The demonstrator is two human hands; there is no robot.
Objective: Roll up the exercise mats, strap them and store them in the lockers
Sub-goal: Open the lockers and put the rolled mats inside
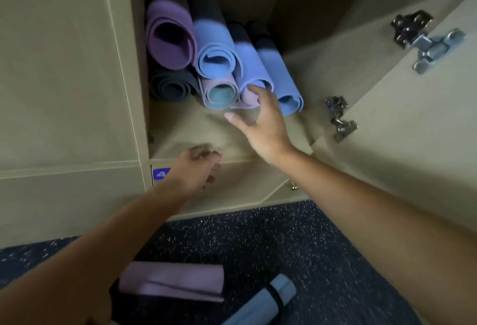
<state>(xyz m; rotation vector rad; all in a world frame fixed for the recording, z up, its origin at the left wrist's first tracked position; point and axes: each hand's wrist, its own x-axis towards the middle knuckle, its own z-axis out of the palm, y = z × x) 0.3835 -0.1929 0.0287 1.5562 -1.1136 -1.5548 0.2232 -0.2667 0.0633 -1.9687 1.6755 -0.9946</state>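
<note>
Right hand is up at the open locker, fingers spread and relaxed, gripping nothing, fingertips just touching the end of the pink rolled mat low in the stack. That roll's long axis runs straight away from the fingers, back into the locker, so a push along it looks like the likely next move. Just left of those fingers sits a roll with a teal core, above it a pale blue one, a purple one and a dark grey one further left, a blue one to the right. All soft foam, matte, spiral ends facing out. Left hand is lower, at the shelf's front edge, fingers loosely curled, empty. Well below both hands, on the speckled floor, two more rolls wait: a lilac one and a blue-grey one with a black strap.
</note>
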